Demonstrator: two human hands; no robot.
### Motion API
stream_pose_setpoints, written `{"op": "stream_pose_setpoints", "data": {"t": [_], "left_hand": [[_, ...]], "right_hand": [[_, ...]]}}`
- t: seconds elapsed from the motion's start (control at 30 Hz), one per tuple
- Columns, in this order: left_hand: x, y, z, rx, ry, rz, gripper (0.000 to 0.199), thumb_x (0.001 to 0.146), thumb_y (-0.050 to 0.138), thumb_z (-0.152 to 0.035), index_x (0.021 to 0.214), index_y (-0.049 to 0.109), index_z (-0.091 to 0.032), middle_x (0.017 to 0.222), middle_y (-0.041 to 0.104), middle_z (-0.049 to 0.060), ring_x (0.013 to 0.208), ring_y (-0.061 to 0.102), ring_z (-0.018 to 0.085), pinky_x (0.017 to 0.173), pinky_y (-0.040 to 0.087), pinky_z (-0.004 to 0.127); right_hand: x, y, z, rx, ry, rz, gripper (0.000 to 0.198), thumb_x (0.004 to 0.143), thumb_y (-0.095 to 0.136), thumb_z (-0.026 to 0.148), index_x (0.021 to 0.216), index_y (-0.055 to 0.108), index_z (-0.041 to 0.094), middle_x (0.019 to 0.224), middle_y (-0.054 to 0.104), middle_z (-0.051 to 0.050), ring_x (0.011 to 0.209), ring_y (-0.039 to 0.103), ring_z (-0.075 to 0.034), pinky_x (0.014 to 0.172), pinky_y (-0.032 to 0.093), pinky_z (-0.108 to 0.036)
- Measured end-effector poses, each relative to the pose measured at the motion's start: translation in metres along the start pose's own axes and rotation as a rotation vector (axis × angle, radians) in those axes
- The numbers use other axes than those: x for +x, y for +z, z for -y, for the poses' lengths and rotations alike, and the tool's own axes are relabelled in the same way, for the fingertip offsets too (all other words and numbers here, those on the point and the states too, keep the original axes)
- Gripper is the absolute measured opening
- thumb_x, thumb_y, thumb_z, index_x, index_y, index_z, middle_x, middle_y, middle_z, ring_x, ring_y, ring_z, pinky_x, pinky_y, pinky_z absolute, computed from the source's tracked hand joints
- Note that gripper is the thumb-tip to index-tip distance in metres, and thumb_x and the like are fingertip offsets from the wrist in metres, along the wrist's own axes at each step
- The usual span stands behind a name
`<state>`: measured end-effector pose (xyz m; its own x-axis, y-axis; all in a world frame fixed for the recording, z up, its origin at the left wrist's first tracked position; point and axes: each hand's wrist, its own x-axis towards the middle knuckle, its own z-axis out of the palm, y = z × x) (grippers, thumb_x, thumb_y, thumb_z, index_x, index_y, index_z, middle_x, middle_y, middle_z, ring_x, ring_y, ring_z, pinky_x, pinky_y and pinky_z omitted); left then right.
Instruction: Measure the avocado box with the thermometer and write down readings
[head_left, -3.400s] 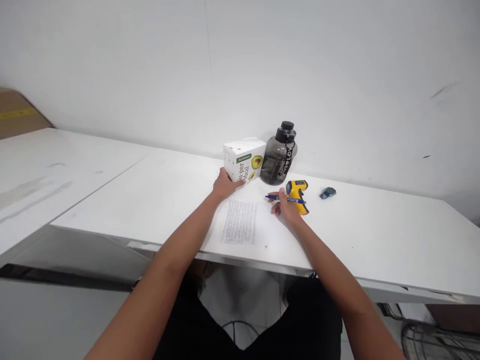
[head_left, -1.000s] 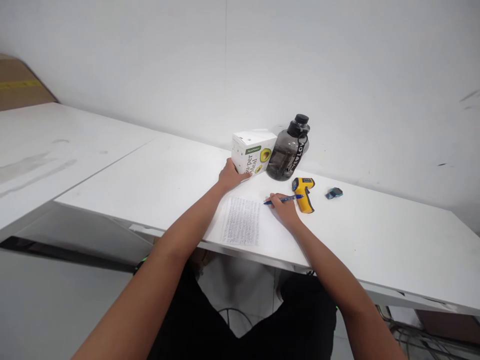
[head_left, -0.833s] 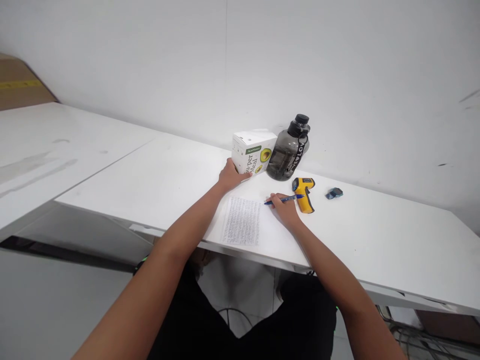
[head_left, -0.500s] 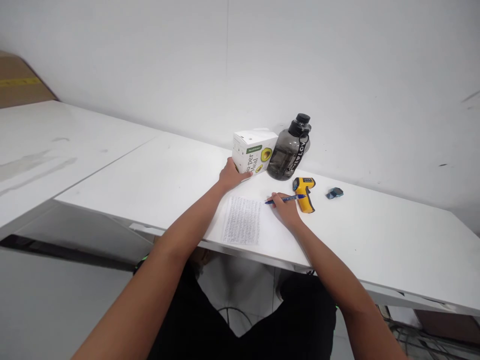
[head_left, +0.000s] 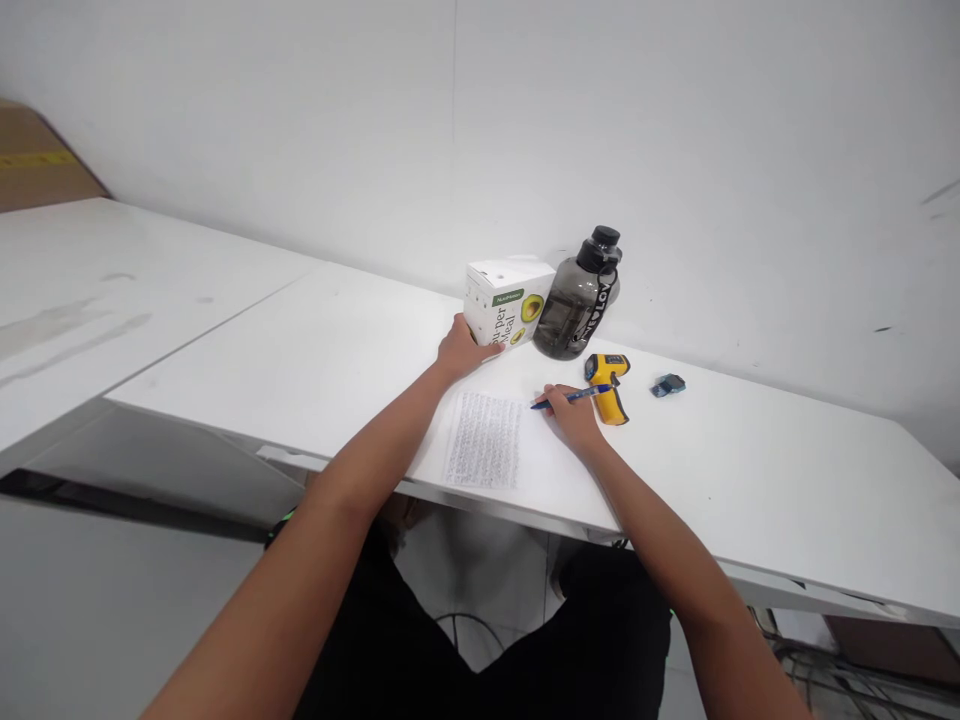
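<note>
My left hand (head_left: 466, 347) grips the lower left corner of a white carton (head_left: 491, 303) with avocado pictures, its thumb across the printed front. In my right hand (head_left: 568, 413) is a blue pen (head_left: 583, 394), pinched between the fingers, tip pointing left. A sheet of paper (head_left: 484, 440) covered in dense handwritten lines lies between my forearms; the pen tip is just right of the writing. Beyond my right hand lies a yellow and black infrared thermometer gun (head_left: 609, 385). A dark translucent water bottle (head_left: 571, 305) stands upright close to the carton's right side.
A small teal and black object (head_left: 667, 385) rests right of the thermometer gun. The white table (head_left: 787, 470) runs along a white wall (head_left: 300, 120). A cardboard box (head_left: 45, 160) sits at the far left. Cables (head_left: 825, 670) hang below the table at right.
Both hands hold the same places on the carton and pen. The whole view has shifted very slightly; nothing else has visibly moved.
</note>
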<state>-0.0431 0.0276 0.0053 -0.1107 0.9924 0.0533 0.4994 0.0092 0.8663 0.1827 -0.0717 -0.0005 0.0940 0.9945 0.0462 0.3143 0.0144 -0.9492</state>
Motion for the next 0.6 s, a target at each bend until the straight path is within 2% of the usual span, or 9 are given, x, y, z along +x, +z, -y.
{"op": "stream_pose_setpoints", "data": {"t": [0.07, 0.23, 0.33, 0.4, 0.47, 0.6], "left_hand": [[0.000, 0.000, 0.000, -0.003, 0.004, -0.003, 0.076, 0.070, 0.091, -0.051, 0.123, 0.041, -0.027, 0.141, 0.066, 0.015, 0.128, 0.066, 0.039, 0.100, 0.054, 0.051], [0.000, -0.001, 0.000, -0.024, 0.008, 0.003, 0.080, 0.068, 0.092, -0.050, 0.125, 0.041, -0.027, 0.144, 0.065, 0.015, 0.132, 0.064, 0.039, 0.101, 0.054, 0.051], [-0.001, -0.002, -0.002, -0.024, -0.002, 0.010, 0.082, 0.068, 0.092, -0.050, 0.127, 0.041, -0.026, 0.146, 0.064, 0.016, 0.133, 0.063, 0.039, 0.102, 0.053, 0.051], [-0.002, -0.002, -0.002, -0.016, -0.003, 0.012, 0.081, 0.069, 0.091, -0.050, 0.127, 0.041, -0.026, 0.146, 0.063, 0.016, 0.133, 0.063, 0.040, 0.102, 0.053, 0.051], [-0.003, -0.003, -0.002, -0.009, -0.002, 0.019, 0.080, 0.069, 0.090, -0.051, 0.126, 0.041, -0.026, 0.146, 0.063, 0.017, 0.135, 0.062, 0.041, 0.103, 0.053, 0.051], [-0.002, -0.002, -0.001, -0.011, -0.002, 0.021, 0.080, 0.069, 0.090, -0.052, 0.126, 0.041, -0.026, 0.145, 0.064, 0.017, 0.135, 0.062, 0.040, 0.103, 0.053, 0.051]], "right_hand": [[0.002, -0.002, -0.002, 0.038, 0.016, 0.008, 0.041, 0.080, 0.064, 0.058, 0.068, 0.076, 0.021, 0.057, 0.059, -0.001, 0.063, 0.055, -0.018, 0.066, 0.047, -0.034], [0.003, -0.010, -0.003, 0.138, 0.004, 0.181, 0.063, 0.074, 0.071, 0.081, 0.086, 0.078, 0.019, 0.067, 0.066, -0.002, 0.055, 0.049, -0.012, 0.055, 0.041, -0.030], [0.003, -0.013, -0.006, 0.154, -0.055, 0.135, 0.081, 0.078, 0.061, 0.091, 0.110, 0.075, 0.019, 0.079, 0.073, -0.005, 0.057, 0.056, -0.014, 0.057, 0.045, -0.030], [0.002, -0.016, -0.010, 0.087, -0.115, 0.061, 0.091, 0.085, 0.047, 0.095, 0.131, 0.070, 0.020, 0.086, 0.076, -0.006, 0.058, 0.059, -0.015, 0.060, 0.048, -0.031], [0.002, -0.020, -0.014, -0.034, -0.202, 0.017, 0.094, 0.089, 0.039, 0.095, 0.143, 0.065, 0.022, 0.089, 0.078, -0.007, 0.059, 0.062, -0.017, 0.066, 0.051, -0.034], [0.000, -0.027, -0.018, -0.245, -0.340, 0.020, 0.094, 0.091, 0.035, 0.095, 0.144, 0.067, 0.024, 0.089, 0.078, -0.007, 0.066, 0.067, -0.022, 0.077, 0.055, -0.038]]}}
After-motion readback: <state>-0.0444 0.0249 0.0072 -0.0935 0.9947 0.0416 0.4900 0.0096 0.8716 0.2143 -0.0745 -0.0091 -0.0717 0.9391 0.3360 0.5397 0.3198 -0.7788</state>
